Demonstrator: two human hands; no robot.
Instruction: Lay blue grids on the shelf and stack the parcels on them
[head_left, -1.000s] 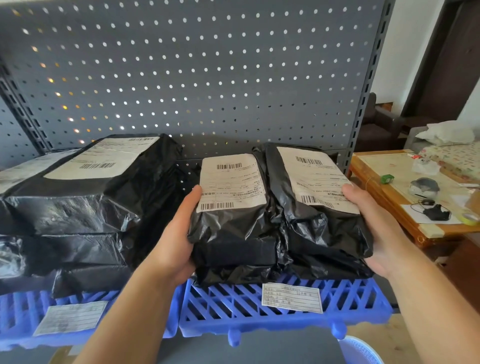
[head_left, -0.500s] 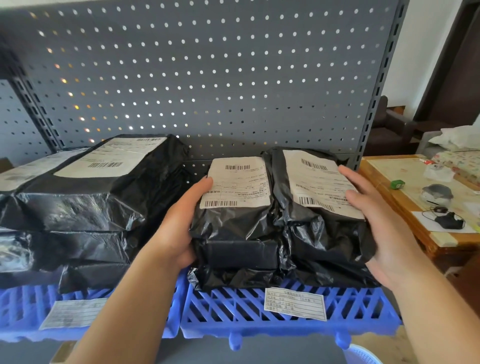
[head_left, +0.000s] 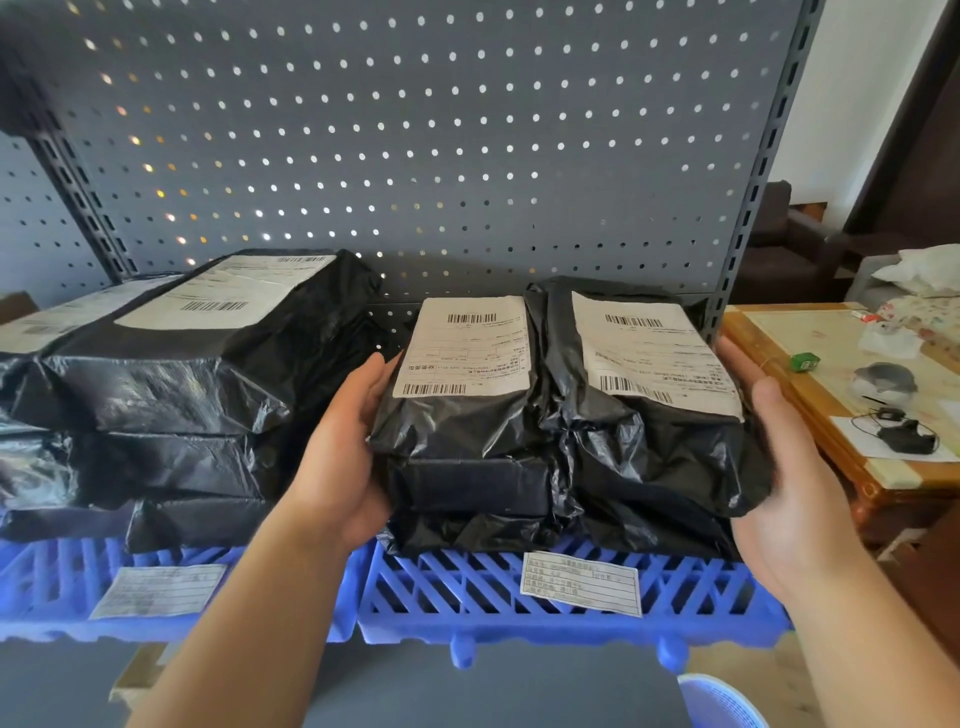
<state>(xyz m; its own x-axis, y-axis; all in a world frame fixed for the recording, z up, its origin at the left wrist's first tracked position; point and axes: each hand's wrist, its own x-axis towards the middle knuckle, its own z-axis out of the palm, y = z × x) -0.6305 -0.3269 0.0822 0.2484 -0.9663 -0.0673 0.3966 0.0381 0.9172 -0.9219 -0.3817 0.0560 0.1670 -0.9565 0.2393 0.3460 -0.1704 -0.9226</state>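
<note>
Both hands flank the right stack of parcels (head_left: 545, 441) with fingers straight, neither curled round anything. The left hand (head_left: 340, 457) lies flat against the stack's 9 o'clock side, thumb up near the corner of a white label. The right hand (head_left: 795, 488) stands palm-in at its 3 o'clock side, its heel at the wrinkled plastic; whether the upper fingers touch cannot be told.

From 10 to 1 o'clock the grey pegboard (head_left: 415, 130) backs the shelf (head_left: 493, 691), with a slotted upright (head_left: 753, 197) at its 3 o'clock edge. At 9 o'clock sits the left stack of parcels (head_left: 156, 389), black-wrapped, several layers high, labelled on top. The right stack, at centre, shows two black parcels side by side on top, each with a barcoded label, over lower ones. Each stack rests on its own blue grid: the left grid (head_left: 47, 587) at 8 o'clock and the right grid (head_left: 457, 592) at 6 o'clock, just beside each other, each bearing a paper sticker. A wooden table (head_left: 818, 421) stands at 3 o'clock beside the shelf, with a small green object (head_left: 802, 361) on it. At 5 o'clock the rim of a blue-and-white basket (head_left: 722, 701) shows.
</note>
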